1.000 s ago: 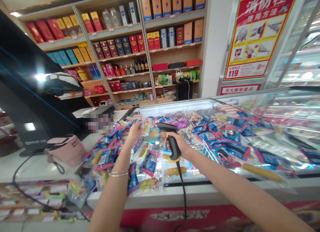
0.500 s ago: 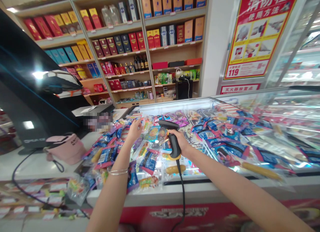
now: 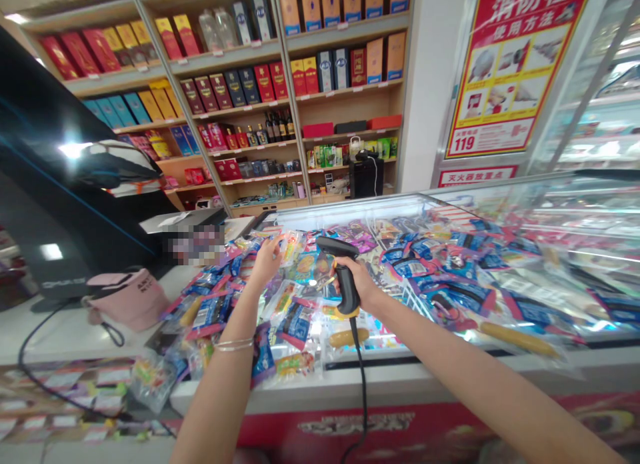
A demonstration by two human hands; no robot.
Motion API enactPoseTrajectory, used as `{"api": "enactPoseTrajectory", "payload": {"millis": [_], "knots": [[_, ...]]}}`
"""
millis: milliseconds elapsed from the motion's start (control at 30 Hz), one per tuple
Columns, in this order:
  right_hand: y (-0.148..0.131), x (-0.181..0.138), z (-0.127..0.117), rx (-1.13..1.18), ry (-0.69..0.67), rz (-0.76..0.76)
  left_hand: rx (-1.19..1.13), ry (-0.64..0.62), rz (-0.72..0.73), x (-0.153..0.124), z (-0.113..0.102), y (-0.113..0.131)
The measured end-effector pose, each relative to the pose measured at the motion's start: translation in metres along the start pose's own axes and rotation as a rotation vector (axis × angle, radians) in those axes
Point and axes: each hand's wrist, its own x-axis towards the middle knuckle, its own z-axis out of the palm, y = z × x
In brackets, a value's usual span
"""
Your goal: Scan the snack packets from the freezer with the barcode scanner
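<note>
My right hand (image 3: 354, 282) is wrapped round the handle of a black and yellow barcode scanner (image 3: 349, 291). The scanner's head points away and to the left, over the packets, and its cable hangs down the front of the counter. Farther left, my left hand (image 3: 269, 256) reaches over the heap, fingers bent in at the edge of a clear snack packet (image 3: 291, 246); the fingertips are partly hidden. Around both hands lie many packaged snacks, among them a blue and pink packet (image 3: 299, 323) and a wrapped sausage (image 3: 349, 337) below the scanner.
The packets cover the glass-topped freezer (image 3: 400, 377). To the left, a pink bag (image 3: 131, 297) and a large black screen (image 3: 65, 204) stand on a white counter (image 3: 55, 334). Shelves (image 3: 240, 111) with boxes and bottles rise behind, and a red poster (image 3: 520, 71) hangs at right.
The view has shifted slightly, so everything sits a little farther left. My left hand and the clear packet beside it have turned slightly. My right hand keeps hold of the scanner.
</note>
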Motion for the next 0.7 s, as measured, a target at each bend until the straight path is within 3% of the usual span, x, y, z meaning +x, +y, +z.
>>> {"api": "enactPoseTrajectory", "payload": {"millis": [567, 633, 700], "knots": [[-0.002, 0.002, -0.002, 0.037, 0.041, -0.014, 0.002, 0.006, -0.005, -0.001, 0.001, 0.000], [-0.003, 0.001, -0.001, 0.043, 0.041, -0.004, 0.029, 0.042, 0.016, -0.003, -0.001, 0.003], [-0.007, 0.001, 0.000, 0.053, 0.038, 0.020, 0.072, 0.155, 0.093, -0.004, -0.009, 0.011]]}}
